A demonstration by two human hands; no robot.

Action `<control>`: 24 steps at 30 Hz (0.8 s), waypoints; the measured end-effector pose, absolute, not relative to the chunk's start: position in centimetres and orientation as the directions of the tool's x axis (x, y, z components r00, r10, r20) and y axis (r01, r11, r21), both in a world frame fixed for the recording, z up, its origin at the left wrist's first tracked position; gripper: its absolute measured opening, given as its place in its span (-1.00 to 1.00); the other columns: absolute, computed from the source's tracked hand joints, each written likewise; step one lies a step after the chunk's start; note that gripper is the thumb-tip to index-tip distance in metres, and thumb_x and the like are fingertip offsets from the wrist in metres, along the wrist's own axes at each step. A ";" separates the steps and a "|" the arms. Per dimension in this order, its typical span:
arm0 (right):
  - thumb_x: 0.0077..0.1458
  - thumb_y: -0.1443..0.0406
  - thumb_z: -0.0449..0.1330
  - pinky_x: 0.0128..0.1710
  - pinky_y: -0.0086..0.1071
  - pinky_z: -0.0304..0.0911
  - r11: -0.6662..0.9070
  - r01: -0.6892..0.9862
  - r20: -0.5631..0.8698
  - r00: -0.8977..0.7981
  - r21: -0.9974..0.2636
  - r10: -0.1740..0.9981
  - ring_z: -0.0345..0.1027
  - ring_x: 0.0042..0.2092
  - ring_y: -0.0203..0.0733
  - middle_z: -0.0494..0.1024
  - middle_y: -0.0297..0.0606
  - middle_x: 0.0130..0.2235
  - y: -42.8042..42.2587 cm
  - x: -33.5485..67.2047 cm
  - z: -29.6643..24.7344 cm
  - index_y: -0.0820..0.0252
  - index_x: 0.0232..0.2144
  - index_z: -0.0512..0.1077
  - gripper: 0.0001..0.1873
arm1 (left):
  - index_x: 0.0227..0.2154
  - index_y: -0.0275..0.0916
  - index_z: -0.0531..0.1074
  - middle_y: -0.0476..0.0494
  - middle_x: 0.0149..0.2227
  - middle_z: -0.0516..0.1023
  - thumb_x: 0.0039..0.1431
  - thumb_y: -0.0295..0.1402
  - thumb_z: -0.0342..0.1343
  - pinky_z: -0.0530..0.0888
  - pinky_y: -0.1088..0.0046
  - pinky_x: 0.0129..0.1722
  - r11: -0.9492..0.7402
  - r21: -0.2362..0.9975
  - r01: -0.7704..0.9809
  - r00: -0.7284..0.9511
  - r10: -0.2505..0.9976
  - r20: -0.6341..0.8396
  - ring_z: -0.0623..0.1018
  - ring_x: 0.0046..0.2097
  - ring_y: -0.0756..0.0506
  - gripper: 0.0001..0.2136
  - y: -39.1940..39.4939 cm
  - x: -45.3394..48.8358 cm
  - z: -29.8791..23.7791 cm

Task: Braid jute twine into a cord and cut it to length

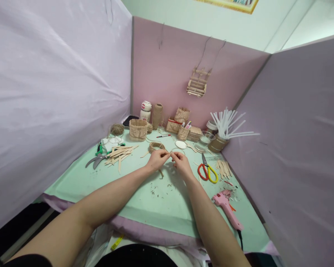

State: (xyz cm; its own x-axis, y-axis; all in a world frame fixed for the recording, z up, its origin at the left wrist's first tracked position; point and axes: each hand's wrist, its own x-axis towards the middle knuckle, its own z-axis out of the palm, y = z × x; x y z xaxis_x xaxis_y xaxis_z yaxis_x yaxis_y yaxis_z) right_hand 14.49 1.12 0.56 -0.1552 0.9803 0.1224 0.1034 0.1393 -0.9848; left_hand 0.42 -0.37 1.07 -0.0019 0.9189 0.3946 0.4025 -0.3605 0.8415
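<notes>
My left hand and my right hand meet over the middle of the mint-green table, fingers pinched together. Between them they hold a small thin piece, a wooden stick or a length of twine; it is too small to tell which. A stick end pokes out below my left hand. Just beyond the hands lies a coil of jute twine. A heap of wooden craft sticks lies to the left.
Red-and-yellow scissors and more sticks lie to the right, a pink glue gun nearer me. Pliers lie left. Woven baskets, jars and a pot of white straws line the back. Purple partitions enclose the table.
</notes>
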 end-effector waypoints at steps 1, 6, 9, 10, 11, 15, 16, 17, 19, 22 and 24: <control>-0.12 0.05 0.18 -0.49 -0.46 0.14 0.107 0.064 0.095 -0.169 -0.992 0.981 0.24 -0.37 -0.26 0.42 -0.28 -0.38 1.1 14.5 0.6 0.18 -0.36 0.41 -0.65 | -0.47 -0.31 0.54 -0.10 -0.47 0.53 0.02 -0.29 0.04 0.32 0.49 -0.39 -0.355 0.851 0.386 0.002 0.923 0.384 0.42 -0.40 -0.03 -0.78 -0.3 0.4 1.1; -0.16 0.07 0.22 -0.49 -0.48 0.12 0.085 -0.025 0.088 -0.166 -0.996 0.982 0.21 -0.41 -0.32 0.38 -0.33 -0.42 1.4 14.7 0.4 0.18 -0.43 0.40 -0.69 | -0.47 -0.32 0.53 -0.10 -0.45 0.53 0.01 -0.25 0.06 0.33 0.49 -0.37 -0.309 0.898 0.314 0.012 0.947 0.321 0.43 -0.39 -0.03 -0.76 -0.2 0.5 0.8; -0.16 0.07 0.22 -0.52 -0.48 0.10 0.129 -0.003 0.128 -0.141 -0.992 0.982 0.18 -0.43 -0.32 0.35 -0.35 -0.46 1.5 14.6 0.3 0.19 -0.46 0.39 -0.69 | -0.40 -0.33 0.52 -0.09 -0.46 0.52 0.01 -0.26 0.07 0.33 0.50 -0.40 -0.314 0.900 0.303 -0.002 0.944 0.330 0.42 -0.41 -0.02 -0.76 -0.3 0.6 0.7; -0.16 0.07 0.21 -0.53 -0.47 0.09 0.149 0.016 0.146 -0.128 -0.989 0.981 0.18 -0.43 -0.31 0.35 -0.35 -0.47 1.5 14.6 0.4 0.19 -0.46 0.38 -0.69 | -0.36 -0.32 0.51 -0.09 -0.45 0.52 0.01 -0.27 0.07 0.33 0.50 -0.40 -0.323 0.897 0.301 -0.012 0.940 0.342 0.41 -0.42 -0.01 -0.76 -0.3 0.6 0.7; -0.15 0.07 0.21 -0.52 -0.47 0.09 0.171 0.041 0.166 -0.115 -0.984 0.979 0.18 -0.43 -0.31 0.35 -0.34 -0.48 1.5 14.6 0.4 0.20 -0.47 0.38 -0.69 | -0.34 -0.32 0.50 -0.09 -0.44 0.52 0.00 -0.28 0.08 0.33 0.49 -0.40 -0.335 0.893 0.301 -0.023 0.933 0.358 0.41 -0.42 -0.01 -0.76 -0.3 0.6 0.7; -0.14 0.07 0.20 -0.44 -0.42 0.14 0.273 0.165 0.263 -0.078 -0.948 0.961 0.20 -0.41 -0.27 0.41 -0.30 -0.48 1.4 14.7 0.6 0.22 -0.49 0.40 -0.68 | -0.39 -0.31 0.50 -0.14 -0.37 0.54 -0.03 -0.32 0.11 0.37 0.45 -0.30 -0.362 0.890 0.278 -0.050 0.920 0.389 0.46 -0.32 -0.05 -0.82 -0.3 0.6 0.8; -0.14 0.07 0.21 -0.42 -0.41 0.14 0.288 0.185 0.279 -0.075 -0.940 0.957 0.21 -0.40 -0.27 0.42 -0.29 -0.48 1.4 14.7 0.6 0.22 -0.50 0.41 -0.69 | -0.41 -0.31 0.50 -0.15 -0.37 0.54 -0.03 -0.33 0.11 0.38 0.44 -0.28 -0.351 0.899 0.263 -0.056 0.924 0.377 0.47 -0.31 -0.06 -0.83 -0.2 0.6 0.8; -0.14 0.07 0.21 -0.41 -0.41 0.15 0.293 0.195 0.283 -0.076 -0.936 0.956 0.22 -0.40 -0.27 0.42 -0.29 -0.48 1.4 14.7 0.5 0.22 -0.49 0.41 -0.69 | -0.41 -0.32 0.50 -0.16 -0.37 0.55 -0.04 -0.33 0.12 0.39 0.43 -0.27 -0.334 0.910 0.244 -0.062 0.931 0.358 0.48 -0.31 -0.07 -0.83 -0.1 0.6 0.8; -0.14 0.08 0.20 -0.44 -0.42 0.15 0.266 0.185 0.254 -0.085 -0.946 0.964 0.22 -0.41 -0.27 0.42 -0.30 -0.48 1.4 14.7 0.4 0.22 -0.48 0.42 -0.69 | -0.41 -0.32 0.50 -0.15 -0.39 0.56 -0.06 -0.34 0.13 0.41 0.41 -0.27 -0.298 0.932 0.205 -0.078 0.945 0.319 0.49 -0.31 -0.07 -0.83 0.0 0.6 0.7; -0.16 0.08 0.20 -0.50 -0.44 0.14 0.173 0.125 0.161 -0.103 -0.977 0.982 0.23 -0.42 -0.27 0.40 -0.31 -0.47 1.3 14.6 0.4 0.21 -0.46 0.41 -0.69 | -0.42 -0.33 0.50 -0.14 -0.40 0.55 -0.08 -0.34 0.15 0.41 0.41 -0.26 -0.260 0.952 0.162 -0.087 0.957 0.276 0.49 -0.31 -0.07 -0.83 0.3 0.6 0.3; -0.18 0.10 0.20 -0.52 -0.45 0.14 0.115 0.091 0.106 -0.099 -0.989 0.989 0.23 -0.43 -0.28 0.39 -0.32 -0.48 1.2 14.4 0.5 0.21 -0.47 0.40 -0.71 | -0.42 -0.33 0.50 -0.14 -0.41 0.55 -0.08 -0.35 0.14 0.41 0.40 -0.26 -0.258 0.955 0.149 -0.074 0.960 0.271 0.49 -0.31 -0.07 -0.84 0.4 0.6 0.1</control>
